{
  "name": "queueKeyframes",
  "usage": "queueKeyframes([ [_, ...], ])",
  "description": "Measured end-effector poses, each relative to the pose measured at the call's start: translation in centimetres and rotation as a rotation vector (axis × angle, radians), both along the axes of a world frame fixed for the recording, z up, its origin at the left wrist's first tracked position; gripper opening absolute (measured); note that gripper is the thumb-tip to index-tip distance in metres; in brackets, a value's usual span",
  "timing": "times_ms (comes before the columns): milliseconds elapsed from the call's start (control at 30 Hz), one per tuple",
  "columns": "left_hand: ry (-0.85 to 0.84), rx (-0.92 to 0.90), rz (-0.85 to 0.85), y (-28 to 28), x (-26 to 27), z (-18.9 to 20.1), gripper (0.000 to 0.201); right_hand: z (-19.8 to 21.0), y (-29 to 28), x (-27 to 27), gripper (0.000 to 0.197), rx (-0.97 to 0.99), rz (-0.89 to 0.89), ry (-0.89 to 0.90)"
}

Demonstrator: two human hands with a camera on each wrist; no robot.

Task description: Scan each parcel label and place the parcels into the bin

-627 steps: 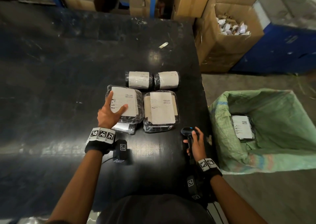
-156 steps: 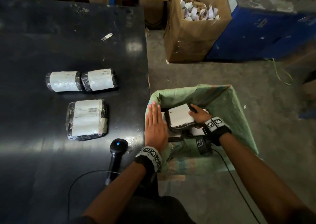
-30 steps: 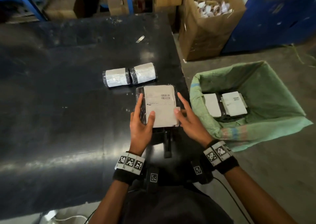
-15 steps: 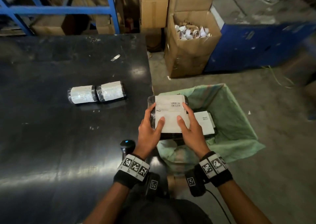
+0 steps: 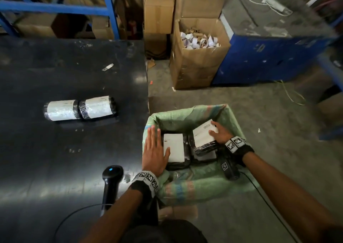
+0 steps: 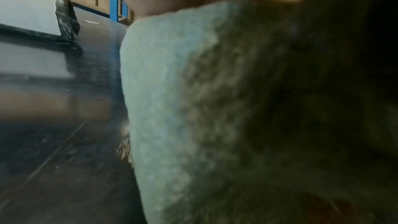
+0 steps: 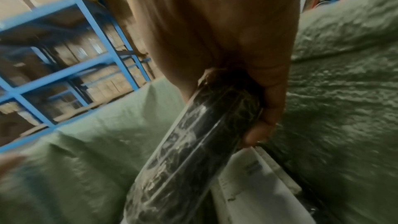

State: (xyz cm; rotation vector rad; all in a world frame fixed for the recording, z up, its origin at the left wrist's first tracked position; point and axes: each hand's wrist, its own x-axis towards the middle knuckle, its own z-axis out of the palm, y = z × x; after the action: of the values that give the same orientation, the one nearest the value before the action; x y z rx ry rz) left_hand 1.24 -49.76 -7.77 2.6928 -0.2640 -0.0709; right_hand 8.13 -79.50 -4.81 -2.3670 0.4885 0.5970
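Observation:
My right hand [image 5: 219,133] grips a black-wrapped parcel with a white label [image 5: 203,137] and holds it tilted inside the green woven bin [image 5: 187,118]; the right wrist view shows the fingers curled under the parcel's edge [image 7: 193,151]. Another labelled parcel [image 5: 174,150] lies flat in the bin to its left. My left hand [image 5: 154,150] lies flat with straight fingers on the bin's left rim, its thumb by that parcel. Two rolled parcels [image 5: 79,108] lie side by side on the black table [image 5: 55,150]. The barcode scanner [image 5: 111,178] rests at the table's front edge.
An open cardboard box of paper cores [image 5: 198,51] stands on the floor behind the bin, beside a blue cabinet [image 5: 269,57]. Blue shelving with cartons [image 5: 55,9] runs behind the table. The scanner's cable [image 5: 78,216] loops over the table front.
The parcel that both hands carried over the bin is now down inside it in my right hand alone. My left hand let go and moved onto the bin's left rim.

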Motion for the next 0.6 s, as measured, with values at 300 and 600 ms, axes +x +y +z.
queueKeyframes([
  [300, 0.05, -0.019, -0.007, 0.5, -0.4, -0.5, 0.077, -6.9, -1.8, -0.7, 0.065, -0.01, -0.007, 0.018],
  [600, 0.059, 0.028, -0.013, 0.9, -0.5, -0.8, 0.078, -9.1, -2.4, -1.4, 0.089, -0.085, 0.06, 0.237],
])
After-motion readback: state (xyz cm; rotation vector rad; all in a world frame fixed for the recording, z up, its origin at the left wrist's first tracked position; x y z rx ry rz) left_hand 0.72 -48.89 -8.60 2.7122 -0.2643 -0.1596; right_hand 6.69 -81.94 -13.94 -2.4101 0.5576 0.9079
